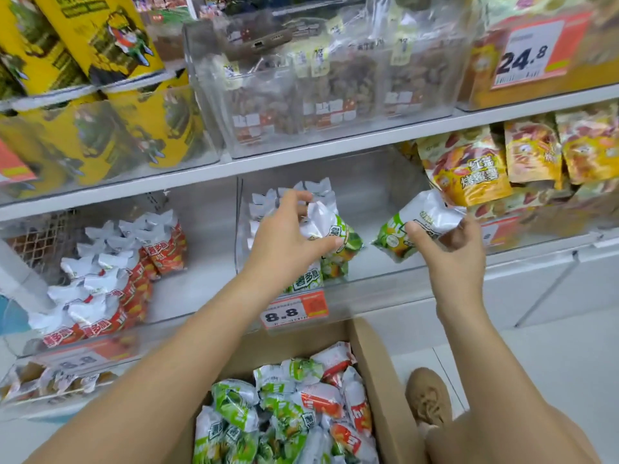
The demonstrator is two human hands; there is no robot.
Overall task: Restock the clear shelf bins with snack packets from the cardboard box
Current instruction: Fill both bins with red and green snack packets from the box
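Note:
A clear shelf bin (378,279) in the middle of the lower shelf holds a row of green-and-white snack packets (335,262) along its left side. My left hand (288,236) reaches into the bin and grips the top of the front packets there. My right hand (452,249) holds one green-and-white packet (412,226) over the bin's right half. Below, an open cardboard box (375,356) on the floor is full of green and red packets (284,413).
A neighbouring clear bin (174,296) to the left holds red packets. Yellow and orange bags (469,169) crowd the shelf to the right. The upper shelf carries bins of nuts and yellow bags. A price tag (294,311) reads 8.8. A shoe (428,400) stands beside the box.

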